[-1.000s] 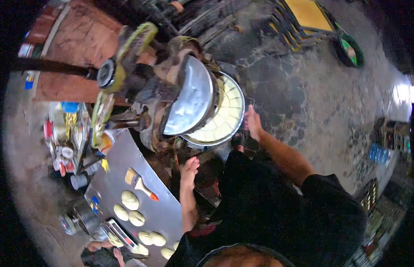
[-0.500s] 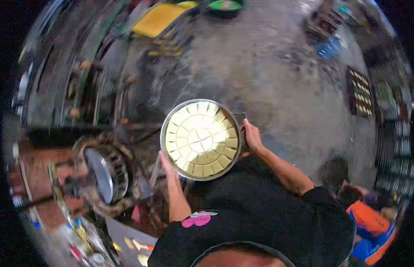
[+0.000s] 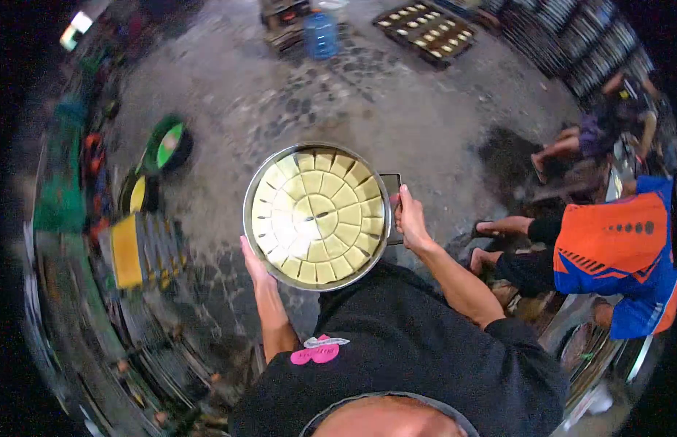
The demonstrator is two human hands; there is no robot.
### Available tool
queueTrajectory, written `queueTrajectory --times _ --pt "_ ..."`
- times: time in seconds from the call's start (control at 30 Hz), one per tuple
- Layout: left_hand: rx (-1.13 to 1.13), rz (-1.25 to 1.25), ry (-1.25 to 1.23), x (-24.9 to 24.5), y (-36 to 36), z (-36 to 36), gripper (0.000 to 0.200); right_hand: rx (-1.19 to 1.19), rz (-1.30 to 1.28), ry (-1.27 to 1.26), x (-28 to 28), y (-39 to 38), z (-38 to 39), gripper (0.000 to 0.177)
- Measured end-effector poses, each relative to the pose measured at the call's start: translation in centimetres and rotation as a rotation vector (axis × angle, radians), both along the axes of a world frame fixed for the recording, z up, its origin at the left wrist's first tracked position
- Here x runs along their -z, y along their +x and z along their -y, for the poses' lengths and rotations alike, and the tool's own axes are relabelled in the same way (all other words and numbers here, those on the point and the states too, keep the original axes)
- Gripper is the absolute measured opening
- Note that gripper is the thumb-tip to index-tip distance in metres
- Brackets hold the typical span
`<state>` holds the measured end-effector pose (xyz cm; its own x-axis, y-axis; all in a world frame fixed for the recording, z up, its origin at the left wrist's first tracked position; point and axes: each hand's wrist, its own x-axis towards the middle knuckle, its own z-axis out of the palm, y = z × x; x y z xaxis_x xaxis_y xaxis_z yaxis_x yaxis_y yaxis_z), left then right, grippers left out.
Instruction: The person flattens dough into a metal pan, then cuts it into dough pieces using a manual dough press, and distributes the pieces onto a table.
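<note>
A round metal pan (image 3: 388, 222) is held out in front of my body, seen from above. It is filled with pale yellow slices (image 3: 338, 249), cut in rings around a quartered centre, with a bright glare on their left part. My right hand (image 3: 413, 221) is closed around the wire handle (image 3: 392, 176) on the pan's right side. At the lower left, my left hand (image 3: 256, 265) grips the pan's side, its thumb along the wall and its other fingers hidden beneath.
A person in an orange and blue shirt (image 3: 608, 237) sits close on the right, another person (image 3: 597, 135) farther back. A tray of pale pieces (image 3: 426, 30) and a blue water jug (image 3: 322, 36) stand ahead. Yellow-topped stacked racks (image 3: 127, 251) and a green basin (image 3: 166, 149) are left.
My view has swung to the right: the jug and tray now lie ahead, the yellow-topped racks on the left. The seated people have come into fuller view. Both hands still hold the pan.
</note>
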<state>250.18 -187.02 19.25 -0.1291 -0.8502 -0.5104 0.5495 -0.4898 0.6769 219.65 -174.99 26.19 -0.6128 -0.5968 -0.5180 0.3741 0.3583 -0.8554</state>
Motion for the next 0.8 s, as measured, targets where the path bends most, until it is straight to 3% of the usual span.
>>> queueTrajectory --times 0.07,0.13,0.17,0.2,0.37,0.47,0.6,0.7,0.73,0.8 --pt "0.013 0.006 0.001 -0.5 1.4 0.4 0.067 0.015 0.026 -0.006 0.0 1.3 0.2 0.051" --pt "-0.018 0.205 -0.018 -3.9 -1.2 -0.8 0.066 -0.033 -0.002 -0.015 -2.1 -1.1 -0.3 0.051" --pt "0.022 0.109 -0.022 -6.4 -2.1 -1.5 0.068 -0.009 -0.014 -0.033 -1.8 -1.2 -0.3 0.051" --pt "0.055 0.027 -0.059 -3.6 -0.9 -0.4 0.068 0.020 -0.016 -0.057 -1.4 -1.1 -0.1 0.051" --pt "0.157 -0.162 -0.205 -2.3 -1.6 0.1 0.068 0.145 -0.141 -0.154 -3.2 0.7 -3.6 0.050" --pt "0.215 -0.118 -0.217 -1.8 0.8 -0.2 0.068 0.221 -0.142 -0.210 -4.1 5.2 -7.8 0.049" --pt "0.378 -0.265 -0.294 -2.4 2.5 -2.4 0.059 0.285 -0.088 -0.353 -5.3 11.9 -13.4 0.042" --pt "0.436 -0.353 -0.321 1.8 4.2 -1.5 0.056 0.276 -0.113 -0.479 -7.7 17.9 -16.7 0.032" --pt "0.455 -0.348 -0.313 1.4 4.7 -1.8 0.056 0.208 -0.054 -0.638 -8.4 19.8 -17.8 0.029" --pt "0.538 -0.326 -0.381 -1.1 5.7 -2.6 0.058 0.250 -0.026 -0.727 -11.4 24.3 -18.7 0.022"
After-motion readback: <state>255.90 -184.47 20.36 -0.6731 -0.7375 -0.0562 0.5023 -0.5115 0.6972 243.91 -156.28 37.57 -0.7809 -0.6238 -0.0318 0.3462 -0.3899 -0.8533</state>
